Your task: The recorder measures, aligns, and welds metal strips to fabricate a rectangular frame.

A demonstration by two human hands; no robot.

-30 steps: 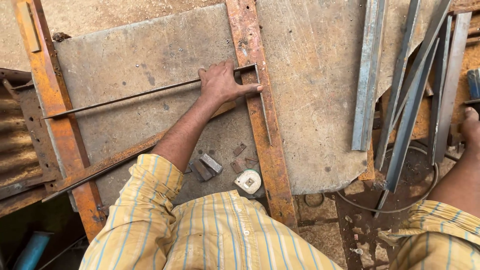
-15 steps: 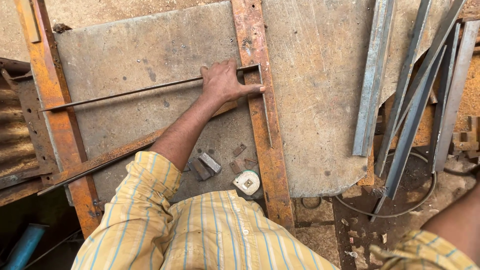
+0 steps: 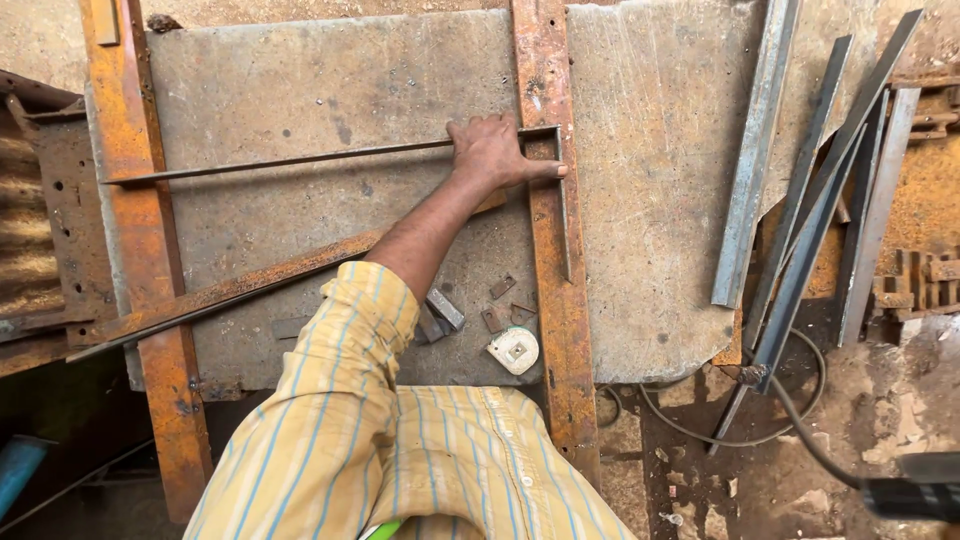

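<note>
— Head view is showing your left hand lying flat, fingers spread, pressing on the corner of the bent steel rod. It is not gripping anything, just pinning it down.

— And which way is that rod running from me?

— Its long leg is stretching away to your left across the grey worktop, ending at the orange rusted bar. The short leg is turning at your fingertips and running back toward you along the rusted angle iron.

— My right hand?

— It is sitting out of frame, so you are not seeing whether it is open or closed. Your left is the nearer one. A white tape measure is lying just beside your sleeve.
</note>
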